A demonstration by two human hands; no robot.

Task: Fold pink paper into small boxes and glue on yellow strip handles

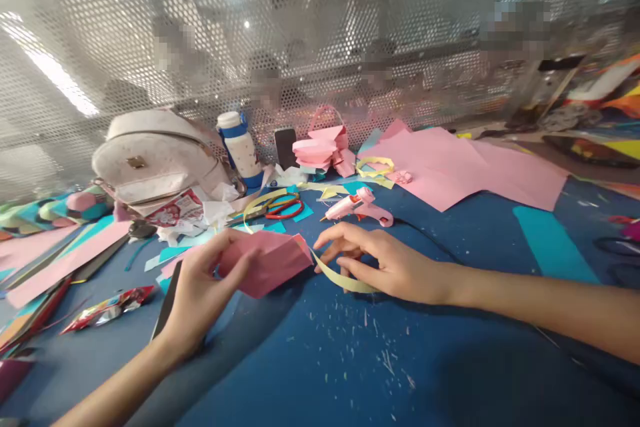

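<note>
My left hand (203, 280) grips a small folded pink paper box (273, 261) between thumb and fingers, a little above the blue table. A narrow pale yellow paper strip (343, 278) curves from the box's right corner to the underside of my right hand (383, 260). My right hand's fingers are bent and spread apart, with the strip running close under the thumb; I see no firm pinch on it. Just beyond that hand lies a pink hot glue gun (357, 207). Red-handled scissors (285, 208) lie behind the box.
A white backpack (155, 160), a bottle (241, 150), a phone (286, 148) and a pink paper basket (325, 147) stand at the back, before a perforated metal screen (320, 27). Pink sheets (465, 163) spread at back right. A candy wrapper (107, 310) lies left; a blue strip (553, 243) lies right.
</note>
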